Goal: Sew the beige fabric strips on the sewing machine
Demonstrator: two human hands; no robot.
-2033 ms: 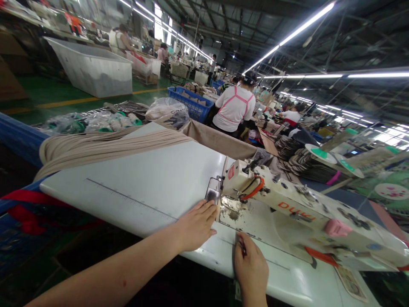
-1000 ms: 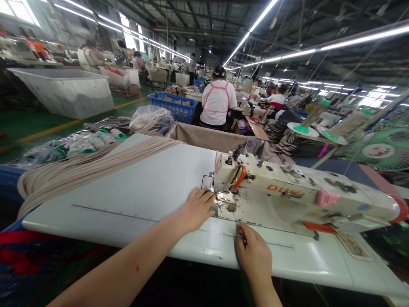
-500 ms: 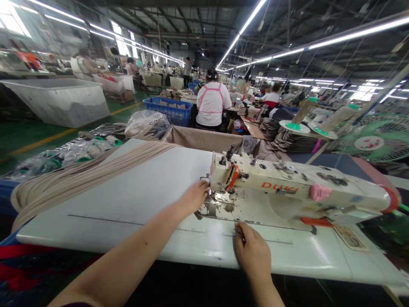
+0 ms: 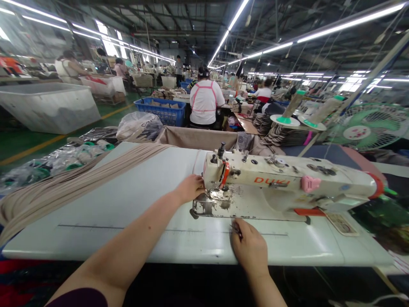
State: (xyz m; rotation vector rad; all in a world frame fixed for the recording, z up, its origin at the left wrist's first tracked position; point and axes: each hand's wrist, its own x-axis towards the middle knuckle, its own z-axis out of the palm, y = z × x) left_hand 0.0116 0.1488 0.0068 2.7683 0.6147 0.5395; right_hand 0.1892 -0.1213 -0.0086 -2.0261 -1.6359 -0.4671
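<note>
A cream sewing machine (image 4: 287,179) stands on a white table (image 4: 128,204). My left hand (image 4: 191,187) reaches to the left end of the machine head, by the needle area and the worn metal plate (image 4: 211,207); what its fingertips touch is hidden. My right hand (image 4: 249,247) rests on the table's front part, fingers closed around a small dark tool (image 4: 237,230) that pokes out toward the machine. A long bundle of beige fabric strips (image 4: 64,183) lies along the table's left side.
Thread cones (image 4: 284,117) and a green fan (image 4: 367,128) stand at the right. Behind the table are a beige cloth bin (image 4: 198,138), plastic bags (image 4: 137,123), a blue crate (image 4: 162,111) and a seated worker in white (image 4: 204,102). A white tub (image 4: 47,106) sits far left.
My view has swung left and levelled. My left hand slid from the table beside the plate up to the machine head's left end. My right hand stayed put with the tool.
</note>
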